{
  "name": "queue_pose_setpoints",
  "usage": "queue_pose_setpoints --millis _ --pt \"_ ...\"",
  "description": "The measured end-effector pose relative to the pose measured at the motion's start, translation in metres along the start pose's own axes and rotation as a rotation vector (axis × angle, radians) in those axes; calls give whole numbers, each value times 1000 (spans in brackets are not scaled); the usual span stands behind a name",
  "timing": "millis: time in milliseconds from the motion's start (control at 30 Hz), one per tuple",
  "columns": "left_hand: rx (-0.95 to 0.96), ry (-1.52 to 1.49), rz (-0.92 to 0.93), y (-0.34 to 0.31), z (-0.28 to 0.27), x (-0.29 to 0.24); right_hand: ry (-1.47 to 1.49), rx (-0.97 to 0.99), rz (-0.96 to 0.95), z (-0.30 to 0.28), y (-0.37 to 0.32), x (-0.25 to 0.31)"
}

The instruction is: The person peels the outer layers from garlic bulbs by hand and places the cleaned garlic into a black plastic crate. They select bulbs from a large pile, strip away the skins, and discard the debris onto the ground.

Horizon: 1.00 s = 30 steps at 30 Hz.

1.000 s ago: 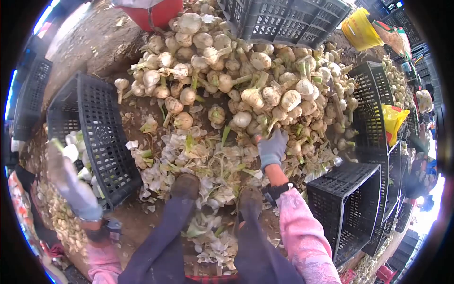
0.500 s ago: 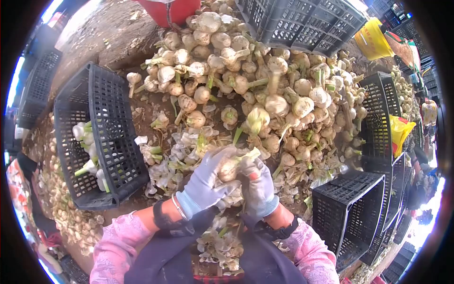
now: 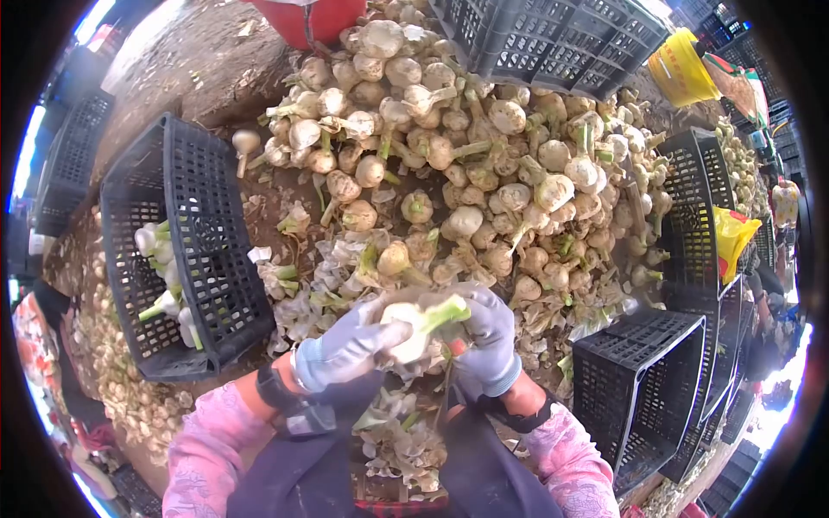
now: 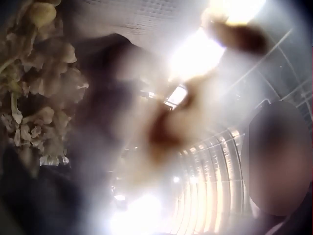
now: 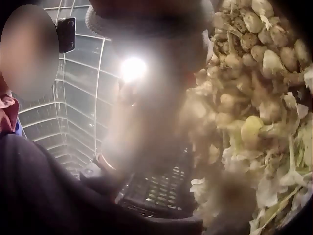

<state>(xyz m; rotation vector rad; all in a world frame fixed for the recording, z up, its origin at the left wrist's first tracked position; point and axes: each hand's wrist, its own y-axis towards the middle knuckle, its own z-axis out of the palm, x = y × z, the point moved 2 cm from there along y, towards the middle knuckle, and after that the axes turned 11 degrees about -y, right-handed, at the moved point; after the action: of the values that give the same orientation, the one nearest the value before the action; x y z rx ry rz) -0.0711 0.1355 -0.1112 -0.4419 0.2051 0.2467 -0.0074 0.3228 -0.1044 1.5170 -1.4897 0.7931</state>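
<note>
A white garlic bulb [image 3: 399,337] with a thick green-white stem [image 3: 446,312] is held above the person's knees in the head view. My gloved left hand [image 3: 345,347] grips the bulb end, thumb across its front. At the stem end, the gloved right hand [image 3: 489,342] has its fingers curled round the tip; a reddish patch shows at its thumb. Loose garlic skins [image 3: 324,281] cover the ground beyond and below the hands. Both wrist views are blurred near the hands; the right one shows skins [image 5: 269,191] and unpeeled bulbs [image 5: 254,24].
A large heap of garlic [image 3: 518,164] lies ahead. On the left, a tilted black crate [image 3: 216,250] contains several white bulbs [image 3: 160,250]. Another crate [image 3: 639,345] lies on its side at right; a grey crate [image 3: 553,43] and red bucket [image 3: 315,22] stand beyond the heap.
The left hand has come from the left crate and the right hand back from the heap. Both met at a garlic bulb, which has turned from brownish to clean white between them.
</note>
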Motion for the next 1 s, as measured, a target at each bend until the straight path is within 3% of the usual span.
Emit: queue_pose_setpoints --millis 67,167,233,267,300,333,367,400,433,467,533,600,667,700,800,833,867,933,967,1000 --pt "-22 -50 -83 -5 12 3 -46 120 -193 -12 8 3" --pt "75 -165 -189 -11 6 1 13 165 -212 -7 17 2" --pt "149 264 -334 -12 13 2 1 142 -235 -2 26 10" --pt "185 479 -405 -10 16 5 -4 208 -196 8 25 3" --pt "250 423 -274 -9 24 26 -9 275 -156 21 22 -10" --pt "219 454 -427 -6 18 29 -14 343 -117 28 20 -20" --pt "155 415 -397 -2 7 31 -96 419 18 21 26 -15" --pt "92 372 -370 -1 -3 35 -249 303 -21 14 33 -13" --pt "57 245 -159 -1 -7 36 -446 126 -39 7 34 -21" --pt "4 221 -134 -1 -10 29 -642 -57 -60 -1 34 -28" --pt "-34 192 -25 0 -25 20 -414 -147 120 -24 20 -33" --pt "-211 134 158 4 -17 21 -19 179 246 -29 4 -8" --pt "-299 77 251 13 -26 28 186 202 27 -10 -4 5" --pt "-258 89 66 5 -1 14 210 201 29 -8 -8 1" --pt "-263 506 159 16 -42 26 251 121 48 -12 -13 -4" --pt "-325 521 -112 6 -46 30 239 44 60 -21 -10 4" --pt "-248 924 -206 3 -43 25 226 -32 74 -29 -8 6" --pt "-51 1719 -403 0 -39 19 128 -4 64 -36 -9 -1" --pt "-127 1877 -367 -3 -26 11 90 -6 61 -37 -8 -1" --pt "-229 1860 -195 -6 -16 1 52 -6 56 -38 -8 0"
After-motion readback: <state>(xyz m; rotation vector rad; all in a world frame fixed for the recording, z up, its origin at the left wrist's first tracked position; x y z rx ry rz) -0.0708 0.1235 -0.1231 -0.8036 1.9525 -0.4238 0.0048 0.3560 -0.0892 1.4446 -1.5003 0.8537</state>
